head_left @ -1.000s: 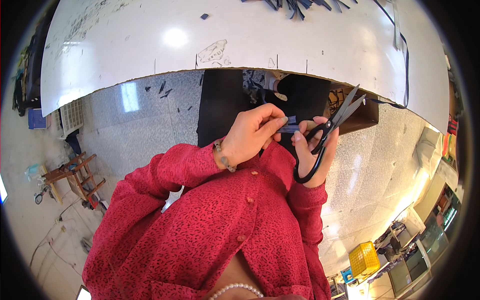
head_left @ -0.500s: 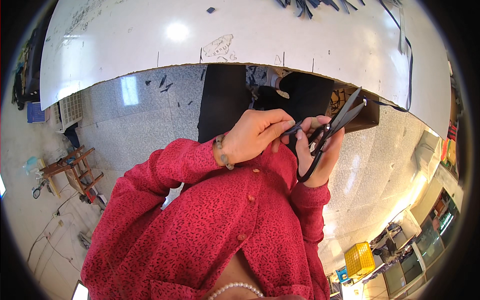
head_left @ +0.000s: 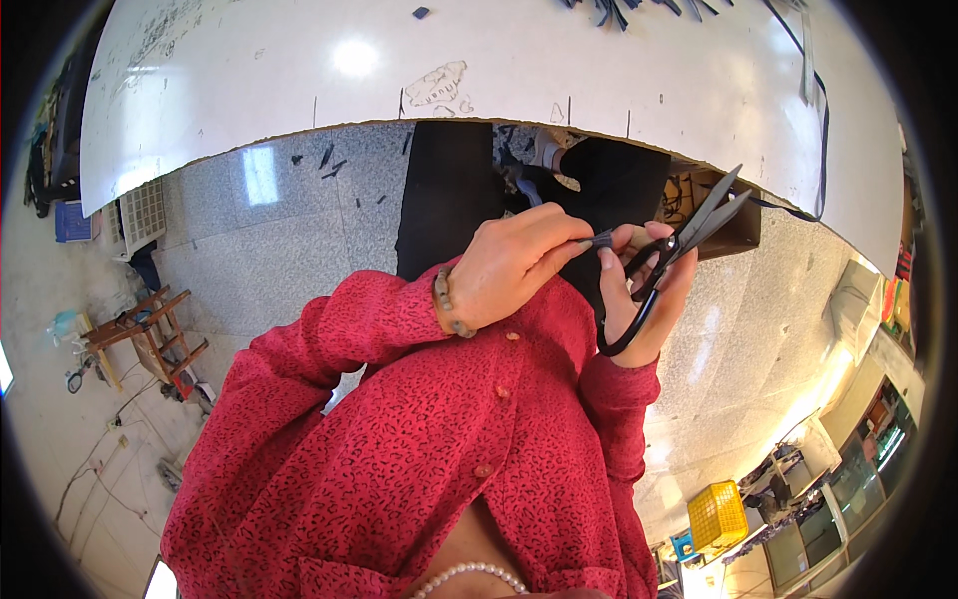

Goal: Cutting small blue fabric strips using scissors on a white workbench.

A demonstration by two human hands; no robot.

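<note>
My left hand [head_left: 519, 262] is closed in a pinch on a small dark strip [head_left: 601, 240], which looks like folded fabric or webbing. My right hand [head_left: 654, 299] is wrapped around a pair of black-handled scissors [head_left: 705, 222]. Their blades stand slightly apart and point up and right, toward the table edge, with nothing visible between them. The thumb and fingertips of that same hand reach the right end of the strip. Both hands are above my lap, in front of the red patterned shirt. Part of the strip is hidden by my fingers.
Ahead lies the white table [head_left: 249, 85], with a pile of dark strips [head_left: 611, 12] at its far side. A long dark band [head_left: 824, 150] hangs along its right. Below the edge stands a brown box [head_left: 736, 232]. Scraps [head_left: 327, 157] litter the floor; a wooden stool [head_left: 150, 334] is left.
My right hand and the scissors have shifted slightly right. The dark strip has turned, and more of it shows between my fingertips. Both hands keep their hold.
</note>
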